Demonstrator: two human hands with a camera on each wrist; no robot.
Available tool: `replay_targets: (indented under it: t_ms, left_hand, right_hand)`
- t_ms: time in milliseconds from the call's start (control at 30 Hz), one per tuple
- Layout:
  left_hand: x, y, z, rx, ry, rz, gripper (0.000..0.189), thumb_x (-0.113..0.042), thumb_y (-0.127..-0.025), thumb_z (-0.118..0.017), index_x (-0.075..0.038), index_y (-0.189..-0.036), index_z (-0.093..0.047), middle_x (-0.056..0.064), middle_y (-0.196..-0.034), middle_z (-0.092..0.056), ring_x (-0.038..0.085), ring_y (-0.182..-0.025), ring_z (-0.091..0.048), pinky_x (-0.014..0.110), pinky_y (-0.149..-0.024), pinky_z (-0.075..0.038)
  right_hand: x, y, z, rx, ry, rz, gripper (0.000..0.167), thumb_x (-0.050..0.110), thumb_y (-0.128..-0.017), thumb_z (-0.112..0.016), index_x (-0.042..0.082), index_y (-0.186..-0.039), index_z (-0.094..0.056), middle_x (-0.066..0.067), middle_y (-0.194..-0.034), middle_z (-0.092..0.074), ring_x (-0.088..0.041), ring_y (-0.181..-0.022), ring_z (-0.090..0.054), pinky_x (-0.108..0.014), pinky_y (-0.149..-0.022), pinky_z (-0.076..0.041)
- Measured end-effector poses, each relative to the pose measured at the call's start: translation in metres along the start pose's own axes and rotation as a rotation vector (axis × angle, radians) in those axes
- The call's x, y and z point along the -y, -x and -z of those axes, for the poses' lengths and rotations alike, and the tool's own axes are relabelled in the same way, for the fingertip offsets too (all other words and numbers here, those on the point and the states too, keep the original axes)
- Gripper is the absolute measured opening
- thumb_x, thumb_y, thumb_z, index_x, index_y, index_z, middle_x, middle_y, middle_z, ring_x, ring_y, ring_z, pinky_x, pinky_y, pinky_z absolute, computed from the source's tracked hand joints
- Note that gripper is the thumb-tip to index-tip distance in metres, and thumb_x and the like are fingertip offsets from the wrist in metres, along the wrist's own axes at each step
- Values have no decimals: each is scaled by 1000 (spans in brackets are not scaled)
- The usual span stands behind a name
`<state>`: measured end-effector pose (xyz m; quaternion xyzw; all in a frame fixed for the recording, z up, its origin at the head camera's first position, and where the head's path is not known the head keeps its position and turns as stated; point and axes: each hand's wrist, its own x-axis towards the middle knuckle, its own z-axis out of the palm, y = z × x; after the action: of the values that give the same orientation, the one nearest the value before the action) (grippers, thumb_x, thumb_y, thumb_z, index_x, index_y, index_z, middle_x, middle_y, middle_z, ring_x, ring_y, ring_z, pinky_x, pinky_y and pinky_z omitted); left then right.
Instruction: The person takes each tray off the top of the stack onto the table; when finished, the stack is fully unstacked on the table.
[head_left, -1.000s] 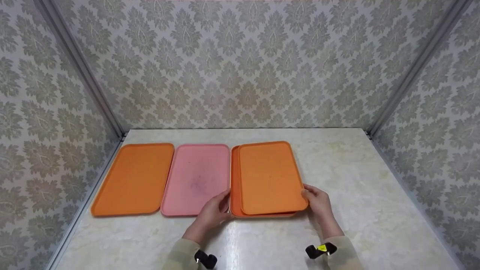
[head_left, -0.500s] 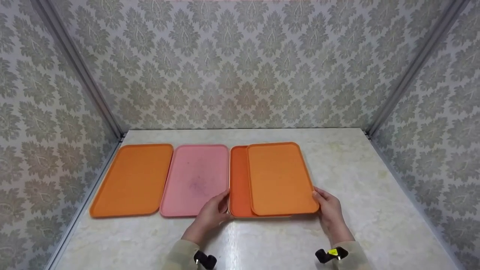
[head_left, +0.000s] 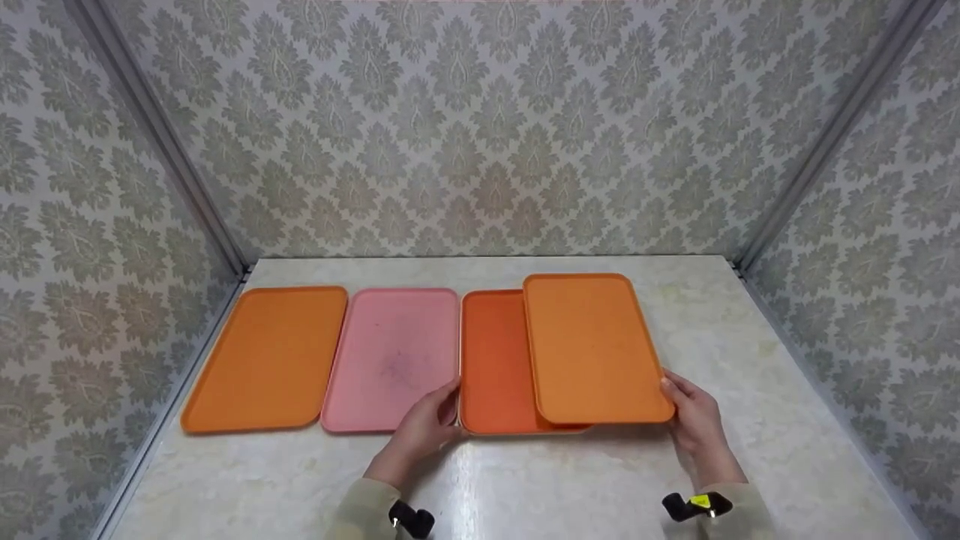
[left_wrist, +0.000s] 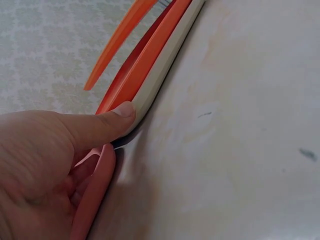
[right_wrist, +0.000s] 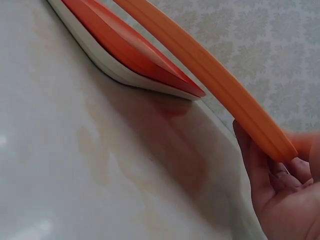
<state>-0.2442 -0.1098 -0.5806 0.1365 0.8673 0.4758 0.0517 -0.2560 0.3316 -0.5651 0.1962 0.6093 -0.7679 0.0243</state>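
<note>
My right hand (head_left: 697, 420) grips the right front edge of a light orange tray (head_left: 596, 349). In the right wrist view the tray is tilted and raised, its lowest corner between thumb and fingers. Its left part still overlaps a red-orange tray (head_left: 493, 360) in the head view. That one lies on a cream tray (left_wrist: 155, 77), whose side shows in the left wrist view. At the left front corner of these two trays, my left hand (head_left: 424, 427) holds them with thumb in front and fingers along the left side, close against a pink tray (head_left: 394, 337).
Left of the pink tray lies another orange tray (head_left: 266, 360), flat on the marbled table (head_left: 750, 375). Patterned wall panels (head_left: 480, 135) enclose the table at the back and both sides. Each wrist wears a black camera strap.
My right hand has drawn the light orange tray rightward and lifted it, uncovering more of the red-orange tray beneath. The left hand has stayed at its corner.
</note>
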Motion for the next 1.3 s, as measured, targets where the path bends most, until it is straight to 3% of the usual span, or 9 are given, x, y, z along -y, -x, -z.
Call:
replay_targets:
  t_ms: [133,233,367,500,767,933,1033,1133,1300]
  left_hand:
    - [0,1,0,-3,0,6,90,-4,-79,-86,1,-156,-39,24,-158,-46,41,-148,-41,53,-124,-31]
    - [1,1,-1,0,15,13,91,-5,-79,-86,1,-156,-38,24,-158,-45,41,-149,-40,52,-124,-31]
    - [0,2,-1,6,29,11,92,-5,-79,-86,1,-157,-37,24,-159,-43,41,-150,-38,51,-124,-30]
    - [0,1,-1,4,25,13,94,-5,-78,-87,0,-157,-38,23,-160,-43,41,-150,-37,53,-125,-29]
    - [0,-2,-2,12,-2,10,93,-3,-77,-87,3,-156,-38,23,-158,-46,38,-149,-41,50,-123,-33]
    - [-1,-1,-1,6,-1,19,93,-5,-77,-87,2,-156,-38,22,-159,-45,38,-150,-40,51,-124,-31]
    - [-2,-1,0,1,3,16,93,-4,-77,-87,2,-156,-38,22,-159,-45,38,-150,-39,51,-125,-30]
    - [-2,-1,0,2,1,24,93,-4,-78,-87,1,-157,-38,22,-160,-44,38,-150,-39,52,-125,-30]
    - [-1,0,-1,11,12,54,93,-4,-79,-86,-2,-158,-37,19,-161,-43,36,-151,-39,49,-125,-32]
  right_hand:
    - [12,-3,20,1,27,16,64,28,-101,-65,7,-157,-41,23,-101,-68,2,-99,-67,-19,-91,-59]
    - [19,-4,37,4,60,34,52,31,-101,-65,17,-150,-53,25,-99,-69,4,-97,-67,-18,-89,-59]
    - [27,-6,59,14,44,34,16,31,-101,-65,38,-112,-74,24,-96,-71,4,-93,-67,-18,-85,-60]
    - [33,-9,78,17,24,39,20,29,-101,-64,41,-90,-75,22,-93,-72,2,-90,-67,-18,-81,-60]
    - [34,-16,105,-20,-24,-46,22,27,-95,-73,35,-115,-76,26,-95,-69,7,-93,-65,-15,-82,-59]
    - [32,-22,108,-3,10,-34,12,27,-96,-71,34,-104,-76,26,-94,-70,7,-92,-65,-14,-82,-58]
    - [30,-25,105,6,47,-19,13,27,-98,-69,33,-109,-75,26,-94,-69,7,-92,-65,-15,-83,-58]
    - [27,-27,100,10,69,-18,32,28,-98,-69,27,-130,-69,25,-95,-69,7,-93,-65,-15,-84,-58]
    - [22,-31,91,22,144,-31,70,29,-102,-64,7,-161,-33,24,-101,-66,9,-94,-64,-15,-85,-58]
